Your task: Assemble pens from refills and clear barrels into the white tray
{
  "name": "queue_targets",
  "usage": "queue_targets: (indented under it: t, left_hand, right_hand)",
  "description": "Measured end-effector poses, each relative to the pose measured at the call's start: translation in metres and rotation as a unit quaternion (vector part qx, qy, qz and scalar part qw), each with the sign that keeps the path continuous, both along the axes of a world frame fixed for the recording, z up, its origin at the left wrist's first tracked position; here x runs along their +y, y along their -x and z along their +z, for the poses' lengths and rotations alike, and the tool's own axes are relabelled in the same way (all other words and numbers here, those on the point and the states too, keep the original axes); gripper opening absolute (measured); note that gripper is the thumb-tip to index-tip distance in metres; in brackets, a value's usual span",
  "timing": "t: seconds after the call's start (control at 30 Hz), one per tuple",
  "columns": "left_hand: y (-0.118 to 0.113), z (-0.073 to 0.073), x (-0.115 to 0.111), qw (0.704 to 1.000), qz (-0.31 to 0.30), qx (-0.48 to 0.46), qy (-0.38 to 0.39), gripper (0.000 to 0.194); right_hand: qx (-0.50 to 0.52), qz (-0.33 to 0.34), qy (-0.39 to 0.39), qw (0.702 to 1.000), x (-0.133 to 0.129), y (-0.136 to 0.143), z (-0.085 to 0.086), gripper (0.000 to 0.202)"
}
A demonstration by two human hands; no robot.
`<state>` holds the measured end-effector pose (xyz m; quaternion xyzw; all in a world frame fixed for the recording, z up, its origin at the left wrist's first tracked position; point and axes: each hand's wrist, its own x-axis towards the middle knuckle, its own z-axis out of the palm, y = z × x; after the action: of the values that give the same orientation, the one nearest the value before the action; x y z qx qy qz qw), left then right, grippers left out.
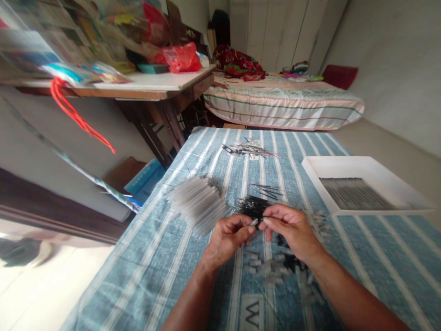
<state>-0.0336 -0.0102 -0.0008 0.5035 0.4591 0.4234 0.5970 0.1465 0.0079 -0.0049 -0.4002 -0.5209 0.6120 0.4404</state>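
Observation:
Above the striped cloth, my left hand (234,231) is closed in a pinch on a small pale piece (254,222) that looks like a cap. My right hand (287,227) meets it tip to tip, thumb and finger pressed together; what they hold is too small to make out. Just behind the fingers lies a heap of thin black sticks (253,206), like pen refills. To the left is a pile of translucent grey tubes (200,202), like pen barrels. Small grey cap-like pieces (270,269) are scattered under and in front of my hands, some with black bits among them.
A white tray (315,184) at the right holds a row of dark, slim sticks (354,193). Farther back on the tablecloth (138,271) lies a loose bunch of thin dark pieces (248,149). A desk (179,80) with bags stands back left, a bed (285,108) beyond.

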Motion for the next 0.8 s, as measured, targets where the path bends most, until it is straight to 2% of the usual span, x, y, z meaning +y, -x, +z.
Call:
queue_targets:
  t: [0.1,0.57,0.8]
  left_hand:
    - [-0.0012,-0.0001,0.0,1.0,-0.006,-0.008,0.001,0.021]
    - [-0.0019,-0.0006,0.0001,0.999,-0.031,0.009,0.003,0.022]
    - [-0.0005,-0.0032,0.0008,0.998,-0.053,0.033,-0.001,0.022]
  right_hand:
    - [0.025,-0.024,0.008,0.999,0.0011,0.0051,0.0004,0.018]
    - [-0.015,0.02,0.003,1.0,0.0012,0.0062,0.0001,0.018]
    - [-0.043,0.042,-0.022,0.998,0.0005,0.0042,-0.0065,0.013]
